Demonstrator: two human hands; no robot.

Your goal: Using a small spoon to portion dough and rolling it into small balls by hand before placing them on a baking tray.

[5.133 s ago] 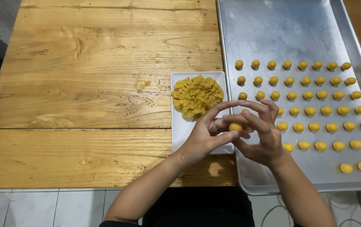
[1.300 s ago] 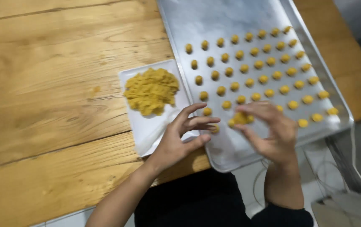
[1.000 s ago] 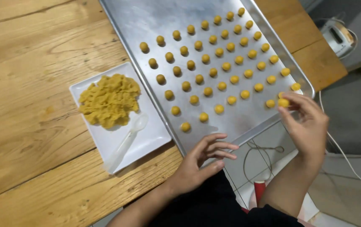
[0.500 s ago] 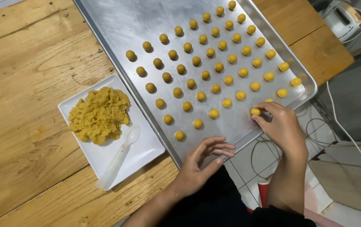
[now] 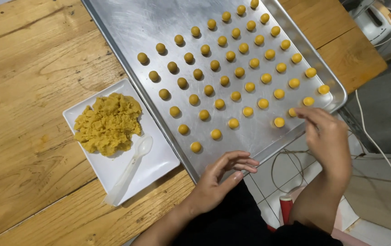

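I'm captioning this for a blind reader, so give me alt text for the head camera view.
A person's right hand sets a small yellow dough ball on a large silver metal baking tray filled with rows of such balls, while the left hand rests open at the tray's near edge. Beside it on the wooden table, a white square plate holds yellow dough and a white plastic spoon.

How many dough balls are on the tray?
52 dough balls, all on the metal tray: six rows of eight, plus a short row of four along the edge by the right hand. Its fingers may hide another.
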